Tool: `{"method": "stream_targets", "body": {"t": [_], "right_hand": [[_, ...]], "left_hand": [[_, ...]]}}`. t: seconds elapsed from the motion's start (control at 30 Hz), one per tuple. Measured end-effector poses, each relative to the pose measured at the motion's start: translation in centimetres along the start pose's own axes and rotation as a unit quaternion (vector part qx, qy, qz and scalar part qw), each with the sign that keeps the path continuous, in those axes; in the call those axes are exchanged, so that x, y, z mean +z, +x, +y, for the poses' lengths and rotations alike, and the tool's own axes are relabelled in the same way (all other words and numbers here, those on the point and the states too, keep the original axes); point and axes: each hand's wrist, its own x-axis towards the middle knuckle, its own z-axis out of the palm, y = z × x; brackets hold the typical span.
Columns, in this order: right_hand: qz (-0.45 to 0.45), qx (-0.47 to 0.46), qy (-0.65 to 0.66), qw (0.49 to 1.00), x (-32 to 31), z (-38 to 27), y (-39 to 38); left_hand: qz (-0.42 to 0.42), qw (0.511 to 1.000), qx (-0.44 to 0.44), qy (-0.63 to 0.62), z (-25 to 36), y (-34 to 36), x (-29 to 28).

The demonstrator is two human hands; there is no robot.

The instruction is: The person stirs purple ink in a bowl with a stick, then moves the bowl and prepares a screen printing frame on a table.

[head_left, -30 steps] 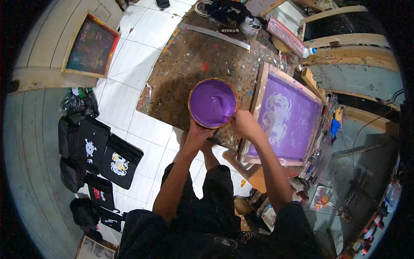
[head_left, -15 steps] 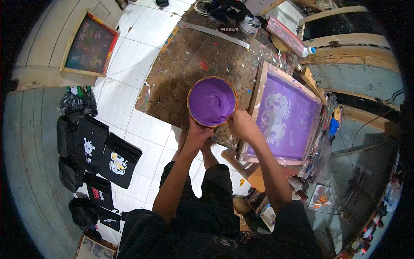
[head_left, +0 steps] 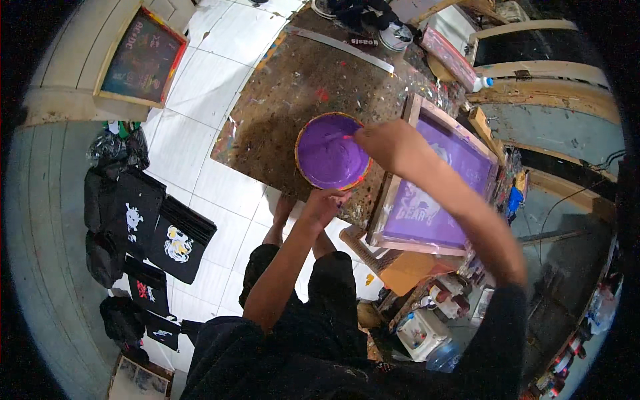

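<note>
A round tub (head_left: 297,159) with a yellow-orange rim holds thick purple paint (head_left: 330,160), its surface streaked and swirled. My left hand (head_left: 323,209) is closed on the near side of the tub, below the rim. Over the tub's right edge, my right hand (head_left: 392,143) grips a thin reddish stirring stick (head_left: 349,137), whose lower end meets the paint near the far side. Most of the stick is hidden by my fingers or coated in purple. Just to the right lies a wooden-framed printing screen (head_left: 427,217) with purple mesh and pale designs, partly covered by my right forearm.
The paint-spattered tabletop (head_left: 267,110) carries a long metal strip (head_left: 340,48) and, at its far end, dark cloth and a white tub (head_left: 396,37). Printed black fabric pieces (head_left: 183,243) hang at the left. A smaller screen (head_left: 141,57) leans at the far left.
My right hand has swung up and away from me with the stick, from the near right of the paint toward its far side. My left hand still holds the tub.
</note>
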Motion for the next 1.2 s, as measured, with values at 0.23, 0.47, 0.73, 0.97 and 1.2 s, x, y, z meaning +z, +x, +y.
{"method": "stream_targets", "body": {"t": [0.23, 0.47, 0.73, 0.97, 1.2], "right_hand": [[-0.070, -0.153, -0.180, 0.969, 2.5, 5.1, 0.6], [-0.223, 0.235, 0.084, 0.942, 5.4, -3.9, -4.3], [-0.084, 0.276, 0.253, 0.923, 6.4, -2.0, 0.6], [-0.223, 0.262, 0.126, 0.930, 5.8, -2.7, -1.0], [-0.127, 0.342, 0.251, 0.896, 7.5, -2.8, -1.4]], "left_hand": [[-0.066, 0.992, 0.068, -0.086, -0.5, 0.1, 2.6], [-0.053, 0.976, 0.095, -0.191, 1.6, -2.1, 7.4], [-0.087, 0.979, 0.053, -0.175, 1.7, -0.9, 4.7], [-0.033, 0.980, 0.093, -0.172, 1.4, -0.9, 6.3], [-0.002, 0.979, 0.090, -0.183, 1.1, -0.1, 5.7]]}}
